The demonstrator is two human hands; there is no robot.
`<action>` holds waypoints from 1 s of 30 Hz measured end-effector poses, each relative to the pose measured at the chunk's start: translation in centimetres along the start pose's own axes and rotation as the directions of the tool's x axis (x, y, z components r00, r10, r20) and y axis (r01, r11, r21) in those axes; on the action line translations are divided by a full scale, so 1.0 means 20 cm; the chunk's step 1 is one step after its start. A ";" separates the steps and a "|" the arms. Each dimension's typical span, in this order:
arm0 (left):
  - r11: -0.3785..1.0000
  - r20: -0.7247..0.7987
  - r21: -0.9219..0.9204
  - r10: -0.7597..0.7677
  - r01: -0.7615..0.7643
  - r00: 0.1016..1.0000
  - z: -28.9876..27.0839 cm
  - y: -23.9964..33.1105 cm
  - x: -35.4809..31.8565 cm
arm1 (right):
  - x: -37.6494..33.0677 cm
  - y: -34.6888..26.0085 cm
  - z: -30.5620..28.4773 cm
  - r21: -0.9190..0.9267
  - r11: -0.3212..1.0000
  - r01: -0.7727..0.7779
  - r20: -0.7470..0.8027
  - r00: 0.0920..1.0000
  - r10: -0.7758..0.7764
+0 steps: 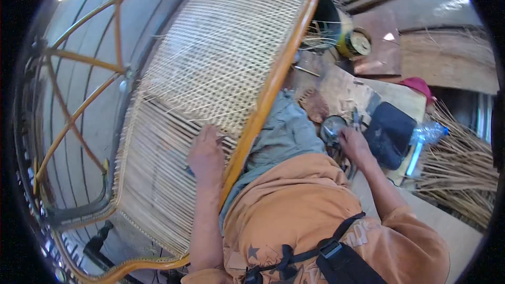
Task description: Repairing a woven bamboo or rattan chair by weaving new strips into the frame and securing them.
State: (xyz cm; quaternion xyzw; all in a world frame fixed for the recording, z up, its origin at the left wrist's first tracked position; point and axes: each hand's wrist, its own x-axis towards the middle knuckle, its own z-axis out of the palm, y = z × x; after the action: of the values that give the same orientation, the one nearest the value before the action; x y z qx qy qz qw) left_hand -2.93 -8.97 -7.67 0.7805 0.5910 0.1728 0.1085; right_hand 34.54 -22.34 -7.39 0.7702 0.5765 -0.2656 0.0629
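A woven cane panel [210,58] in a varnished rattan frame [273,87] leans across my left side. Its upper part is a close weave, while the lower part shows bare parallel cane strands [158,163]. My left hand [206,153] rests on those strands just below the weave's edge, fingers closed round a slim item; only a dark tip and a bluish end peek out. On the right, my right hand [354,145] is at a small round container [333,126], its fingers curled together at the rim. What those fingers hold, if anything, is hidden.
Beside the container lie pliers-like tools [356,119] and a black pad [389,135]. A clear plastic bottle [430,132] and a heap of cane strips [457,165] lie farther right. A yellow can [360,42] stands beyond. Crossed rattan poles [71,118] fill the left.
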 end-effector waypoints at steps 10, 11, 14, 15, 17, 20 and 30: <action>0.992 0.034 -0.085 -0.087 0.089 0.996 0.02 0.00 -0.03 | -0.14 0.06 0.15 0.018 0.994 -0.112 0.006 0.994 0.112; 0.989 0.022 -0.119 -0.084 0.086 0.996 0.02 0.00 -0.04 | -0.13 0.05 0.13 0.010 0.995 -0.101 0.006 0.995 0.101; 0.994 -0.032 -0.106 -0.043 0.039 0.999 0.01 -0.02 -0.03 | -0.15 0.01 0.00 0.366 0.913 -0.182 0.231 0.968 0.101; 0.993 -0.054 -0.114 -0.037 0.031 0.998 0.00 -0.02 -0.03 | -0.16 -0.04 -0.01 0.567 0.809 -0.153 0.136 0.987 0.091; 0.992 -0.095 -0.122 -0.037 0.025 0.995 0.01 -0.03 -0.03 | -0.16 -0.10 -0.17 0.567 0.784 -0.253 0.207 0.965 0.161; 0.990 -0.131 -0.134 -0.054 0.037 0.990 0.01 -0.05 -0.04 | -0.13 -0.40 -0.50 0.588 0.741 -0.324 0.270 0.942 0.198; 0.962 -0.095 -0.248 -0.141 0.114 0.985 -0.03 -0.02 -0.04 | 0.30 -1.07 -0.49 0.529 0.810 -0.254 0.716 0.647 -0.264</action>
State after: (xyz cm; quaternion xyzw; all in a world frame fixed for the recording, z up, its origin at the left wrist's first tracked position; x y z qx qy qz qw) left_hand -3.78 -9.70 -7.32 0.7107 0.6198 0.2796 0.1804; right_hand 19.18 -6.26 2.58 0.5632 0.3858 -0.7284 0.0577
